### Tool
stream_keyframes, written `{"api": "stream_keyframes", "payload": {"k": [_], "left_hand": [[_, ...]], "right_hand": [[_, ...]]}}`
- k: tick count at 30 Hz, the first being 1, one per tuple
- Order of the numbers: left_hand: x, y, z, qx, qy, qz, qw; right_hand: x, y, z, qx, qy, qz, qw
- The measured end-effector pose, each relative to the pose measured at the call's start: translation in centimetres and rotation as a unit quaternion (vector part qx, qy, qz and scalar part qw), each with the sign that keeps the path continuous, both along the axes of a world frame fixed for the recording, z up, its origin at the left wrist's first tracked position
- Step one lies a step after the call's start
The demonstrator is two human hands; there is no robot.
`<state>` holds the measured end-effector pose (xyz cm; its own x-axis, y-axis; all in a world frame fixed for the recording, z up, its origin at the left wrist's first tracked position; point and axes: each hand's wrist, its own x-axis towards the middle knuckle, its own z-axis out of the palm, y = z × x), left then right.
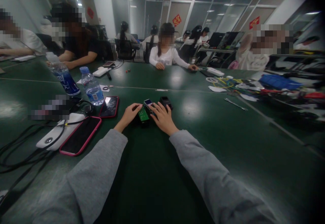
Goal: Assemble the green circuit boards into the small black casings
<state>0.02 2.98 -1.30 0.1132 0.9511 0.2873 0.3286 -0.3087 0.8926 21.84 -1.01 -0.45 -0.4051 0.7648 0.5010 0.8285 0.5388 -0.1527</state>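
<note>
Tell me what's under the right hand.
A small device with a screen shows just beyond the fingers of the right hand; whatever else lies beneath is covered, so I can't tell.

Blue-capped bottle (92,88), pink-edged phone (81,136), white device (54,133), tangled cables (228,83)

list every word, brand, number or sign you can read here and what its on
None can be read for certain.
Blue-labelled bottle: white lettering, too blurred to read.
Clear bottle: small label, too small to read.
Tilted red sign and right-hand red sign: gold markings, too blurred to read.
Green circuit board: pale marks, too small to tell whether they are text.
</note>
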Motion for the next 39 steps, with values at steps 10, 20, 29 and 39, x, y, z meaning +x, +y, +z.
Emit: {"api": "stream_keyframes", "payload": {"k": [10,20,29,39], "left_hand": [[0.0,-0.3,0.3,-0.008,-0.007,-0.012,1.000],[-0.1,-0.2,0.1,-0.010,0.007,-0.002,1.000],[0.0,0.0,0.1,0.002,-0.018,-0.007,1.000],[0.2,-0.2,-0.9,0.049,-0.014,0.026,0.998]], "right_hand": [[0.3,0.4,-0.2,-0.006,0.016,-0.040,0.999],[0.3,0.1,0.1,0.029,0.017,-0.108,0.994],[-0.8,-1.8,1.4,0.034,0.101,-0.064,0.992],[-4.5,-6.1,0.2,-0.026,0.200,-0.103,0.974]]}}
